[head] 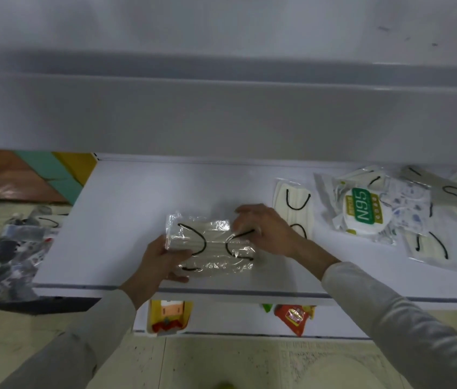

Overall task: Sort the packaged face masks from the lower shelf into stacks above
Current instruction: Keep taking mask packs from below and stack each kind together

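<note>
A stack of cream face masks with black ear loops in clear wrappers (212, 245) lies near the front edge of the white shelf (126, 209). My left hand (162, 259) grips the stack's left end, thumb on top. My right hand (266, 228) rests on its right end, fingers curled on the wrapper. Just right of my right hand lies another wrapped cream mask (296, 203). Farther right sits a loose pile of packaged masks, topped by an N95 pack with a green label (362, 214).
An upper white shelf board (221, 116) spans the view above. Below the front edge, a lower shelf holds a yellow pack (168, 318) and a red packet (292, 318). Dark patterned packs (13, 254) lie at the left.
</note>
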Demonstrator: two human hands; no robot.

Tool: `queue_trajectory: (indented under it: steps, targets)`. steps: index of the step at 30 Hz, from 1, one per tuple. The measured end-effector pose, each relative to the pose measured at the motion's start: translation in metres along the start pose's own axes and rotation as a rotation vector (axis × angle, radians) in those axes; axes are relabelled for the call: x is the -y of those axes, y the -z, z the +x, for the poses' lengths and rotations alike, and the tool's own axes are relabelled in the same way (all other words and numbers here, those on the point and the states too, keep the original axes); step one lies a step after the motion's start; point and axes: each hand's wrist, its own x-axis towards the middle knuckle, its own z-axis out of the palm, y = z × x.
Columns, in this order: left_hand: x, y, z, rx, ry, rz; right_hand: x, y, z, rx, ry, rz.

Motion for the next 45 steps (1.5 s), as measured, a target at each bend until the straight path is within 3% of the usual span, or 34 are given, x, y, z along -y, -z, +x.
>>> queue_trajectory:
  steps: [2,5,7,10,15,19,23,25,30,33,36,39,42,45]
  targets:
    - [-0.003,0.004,-0.002,-0.001,-0.072,0.002,0.004,0.004,-0.014,-0.145,-0.228,0.270]
    - [-0.012,0.009,-0.013,0.046,-0.130,-0.012,0.019,0.012,-0.037,-0.124,-0.542,0.701]
    - [-0.020,0.007,-0.027,0.078,-0.148,-0.031,0.031,0.016,-0.051,-0.070,-0.554,0.851]
    - [-0.034,0.001,-0.055,0.105,-0.184,-0.043,0.048,0.025,-0.064,-0.189,-0.522,0.945]
    - [-0.066,-0.008,-0.126,0.158,-0.249,-0.123,0.105,0.073,-0.094,-0.242,-0.454,0.878]
    - [-0.091,-0.014,-0.206,0.175,-0.338,-0.118,0.176,0.125,-0.147,-0.208,-0.277,0.761]
    - [-0.124,-0.013,-0.275,0.085,-0.423,-0.072,0.233,0.174,-0.194,-0.206,-0.097,0.673]
    - [-0.159,-0.010,-0.299,0.127,-0.508,-0.017,0.261,0.209,-0.194,-0.250,-0.012,0.638]
    - [-0.263,-0.016,-0.314,0.020,-0.822,0.112,0.310,0.288,-0.160,-0.392,0.141,0.591]
    - [-0.307,-0.018,-0.297,-0.052,-0.925,0.247,0.319,0.312,-0.130,-0.467,0.141,0.587]
    - [-0.326,-0.020,-0.274,-0.005,-0.952,0.206,0.312,0.319,-0.098,-0.497,0.102,0.565]
    - [-0.319,-0.017,-0.246,-0.081,-0.879,0.158,0.293,0.304,-0.074,-0.469,0.001,0.570]
    - [-0.303,-0.015,-0.224,-0.119,-0.709,0.089,0.284,0.287,-0.062,-0.489,-0.128,0.736]
    - [-0.300,-0.012,-0.213,-0.124,-0.668,0.039,0.281,0.281,-0.055,-0.507,-0.148,0.852]
